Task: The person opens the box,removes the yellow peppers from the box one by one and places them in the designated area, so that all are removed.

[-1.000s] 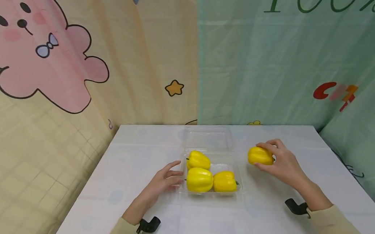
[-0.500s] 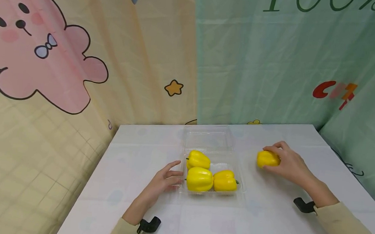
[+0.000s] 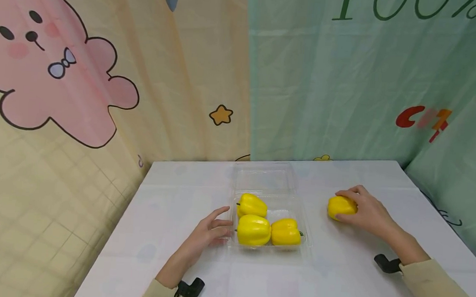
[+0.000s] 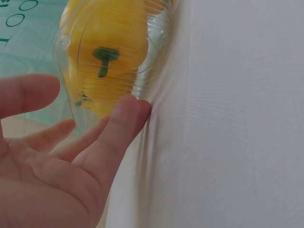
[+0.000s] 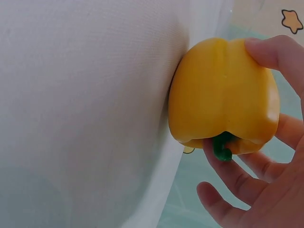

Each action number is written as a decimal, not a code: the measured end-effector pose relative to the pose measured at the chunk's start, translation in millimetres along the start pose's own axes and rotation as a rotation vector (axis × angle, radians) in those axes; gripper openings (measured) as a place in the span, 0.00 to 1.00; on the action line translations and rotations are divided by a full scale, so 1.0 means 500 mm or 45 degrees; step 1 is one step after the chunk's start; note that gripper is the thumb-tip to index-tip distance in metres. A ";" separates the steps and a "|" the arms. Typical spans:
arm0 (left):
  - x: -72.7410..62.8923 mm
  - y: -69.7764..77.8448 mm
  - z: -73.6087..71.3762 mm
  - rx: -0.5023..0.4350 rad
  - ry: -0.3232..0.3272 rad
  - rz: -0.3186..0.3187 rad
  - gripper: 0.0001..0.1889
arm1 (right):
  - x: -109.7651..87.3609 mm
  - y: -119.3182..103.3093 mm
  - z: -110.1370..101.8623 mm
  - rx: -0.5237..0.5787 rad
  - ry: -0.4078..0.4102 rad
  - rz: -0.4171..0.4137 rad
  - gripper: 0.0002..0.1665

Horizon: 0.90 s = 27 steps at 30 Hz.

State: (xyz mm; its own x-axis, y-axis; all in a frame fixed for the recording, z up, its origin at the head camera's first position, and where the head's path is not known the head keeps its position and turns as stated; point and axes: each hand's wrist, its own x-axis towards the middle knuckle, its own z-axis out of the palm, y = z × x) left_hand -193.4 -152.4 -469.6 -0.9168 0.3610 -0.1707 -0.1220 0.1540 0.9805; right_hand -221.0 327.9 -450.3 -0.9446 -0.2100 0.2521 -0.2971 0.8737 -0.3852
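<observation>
Left hand (image 3: 203,233): relaxed and spread, gripping nothing; its fingers lie at the side of the clear plastic clamshell (image 3: 285,207), seemingly steadying it.
Front row: a front-left yellow bell pepper (image 3: 254,230) and a front-right yellow bell pepper (image 3: 286,232), side by side in the base.
Back row: a back-left yellow bell pepper (image 3: 252,205); bare plastic to its right.
Right hand (image 3: 368,212): thumb and fingers curl round the fourth yellow bell pepper (image 3: 337,208), on or barely above the desk (image 3: 184,200), right of the clamshell and well apart from it.
Step in hand: probably shifting this pepper between clamshell and desk; picking up or setting down, one moment cannot settle.
Next move: a lift would call for a firmer pinch, a release for fingers spread clear without rolling it.
Stems: the right wrist view shows the held pepper's green stem (image 5: 222,146) against a finger, hidden from the head view; the left wrist view shows another stem (image 4: 105,61) plainly through the ribbed wall.
Lid (image 3: 265,177): laid back beyond the base, seen whole only from the head.
</observation>
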 end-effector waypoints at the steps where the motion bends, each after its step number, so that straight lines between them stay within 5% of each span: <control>1: 0.000 0.000 0.000 0.000 0.002 0.000 0.34 | 0.000 0.001 0.000 0.007 -0.008 0.005 0.38; 16: -0.004 -0.002 -0.002 -0.005 -0.012 0.021 0.33 | -0.001 0.009 -0.001 0.042 -0.155 0.064 0.47; 27: -0.008 0.001 -0.004 -0.013 -0.023 0.042 0.33 | -0.006 0.015 -0.001 0.098 -0.139 0.064 0.47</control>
State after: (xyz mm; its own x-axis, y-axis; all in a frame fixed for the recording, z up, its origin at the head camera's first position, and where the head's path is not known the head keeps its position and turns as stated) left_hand -190.6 -155.5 -468.1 -0.9134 0.3823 -0.1396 -0.0953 0.1325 0.9866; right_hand -220.2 335.5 -453.8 -0.9670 -0.2169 0.1340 -0.2546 0.8491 -0.4628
